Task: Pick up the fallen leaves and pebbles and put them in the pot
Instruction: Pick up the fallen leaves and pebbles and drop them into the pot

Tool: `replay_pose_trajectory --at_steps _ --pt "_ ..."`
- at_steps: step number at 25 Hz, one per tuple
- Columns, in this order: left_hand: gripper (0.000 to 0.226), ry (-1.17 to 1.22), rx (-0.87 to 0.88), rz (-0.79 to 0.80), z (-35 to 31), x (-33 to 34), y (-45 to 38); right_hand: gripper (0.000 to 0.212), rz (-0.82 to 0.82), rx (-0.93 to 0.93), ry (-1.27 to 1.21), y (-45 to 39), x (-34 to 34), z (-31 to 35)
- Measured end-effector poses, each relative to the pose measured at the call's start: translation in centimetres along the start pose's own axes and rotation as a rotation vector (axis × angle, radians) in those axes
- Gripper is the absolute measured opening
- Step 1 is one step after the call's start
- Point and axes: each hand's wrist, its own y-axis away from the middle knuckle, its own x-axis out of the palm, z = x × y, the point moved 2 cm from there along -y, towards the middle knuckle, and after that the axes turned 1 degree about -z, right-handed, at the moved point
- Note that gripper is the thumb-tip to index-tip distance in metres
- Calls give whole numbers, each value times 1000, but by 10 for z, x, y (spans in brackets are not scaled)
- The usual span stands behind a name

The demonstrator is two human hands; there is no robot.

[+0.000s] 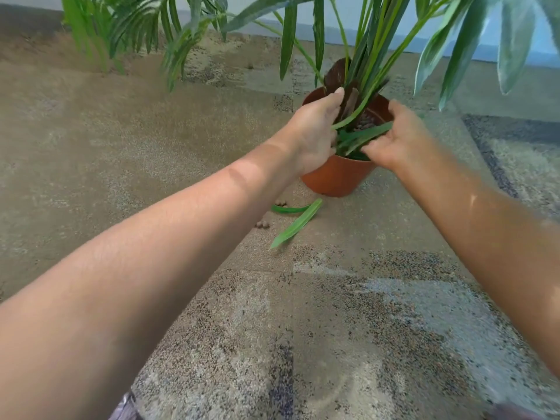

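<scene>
A terracotta pot (336, 174) with a leafy green plant stands on the carpet. Both hands are over its near rim. My left hand (315, 137) curls on loose green leaves (360, 134) at the pot's left side, thumb raised against the plant's brown stem. My right hand (400, 137) pinches the other end of those leaves at the pot's right side. Brownish pebbles (365, 122) show inside the pot. On the floor in front of the pot lie a long fallen leaf (298, 222), a curved leaf (289, 209) and a few small pebbles (262, 224).
Patterned carpet (333, 328) covers the floor. A second green plant (121, 28) hangs in at the back left. Long leaves of the potted plant (454, 56) droop overhead at the right. A pale wall base (303, 28) runs along the back.
</scene>
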Motion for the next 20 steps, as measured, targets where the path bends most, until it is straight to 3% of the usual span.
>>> replay_pose_trajectory --at_steps 5,8,10,12,13,15,17,20 --pt "54 -90 93 -32 -3 -32 -8 45 127 36 211 12 4 13" --pt "38 -210 202 -341 -7 -66 -4 36 96 58 223 27 8 19" --pt "31 -316 212 -520 0 -101 4 25 -38 -75 404 27 4 20" --pt "31 -526 182 -610 14 -138 16 22 -227 -361 721 27 -2 15" --pt "32 -681 153 -644 23 -155 23 19 -247 -524 788 33 -5 7" --pt "37 -1022 53 -674 45 -186 34 15 -91 -624 733 50 -11 -24" --pt "37 -1288 -65 -692 65 -210 43 15 49 -521 710 60 -25 -64" --pt "29 -1415 -102 -651 79 -223 51 14 107 -201 763 64 -56 -124"
